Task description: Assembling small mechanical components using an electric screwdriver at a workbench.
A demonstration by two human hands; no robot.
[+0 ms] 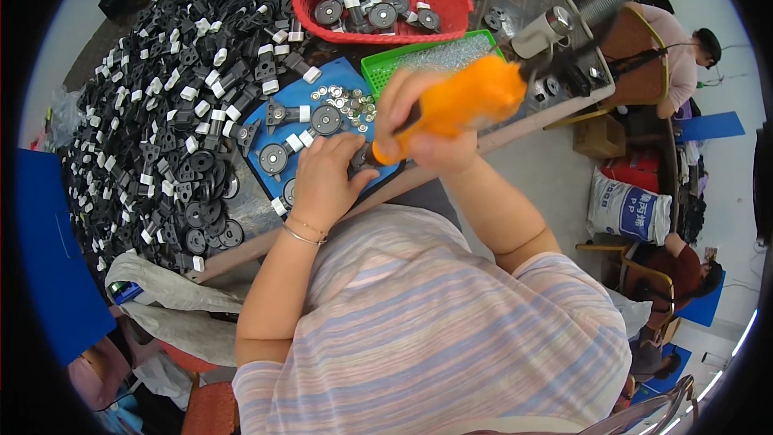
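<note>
My right hand (pixel 435 133) is wrapped around an orange power screwdriver (pixel 479 95), which is blurred by motion. Its tip points left and down at a dark wheel part (pixel 360 159) on the blue mat (pixel 342 72). With thumb and fingers, my left hand (pixel 326 181) holds that part against the mat and covers much of it. Beside my left fingers lie other black wheel parts with white ends, among them one grey-centred wheel (pixel 325 119) and another wheel (pixel 274 159). Small round metal pieces (pixel 354 103) are scattered just beyond them.
A large heap of black parts with white ends (pixel 181 105) covers the table's left side. At the back stands a red basket (pixel 302 8) of wheel parts. A green tray (pixel 372 72) holds small clear or silvery pieces. A metal flask (pixel 541 32) stands right. Other people sit nearby.
</note>
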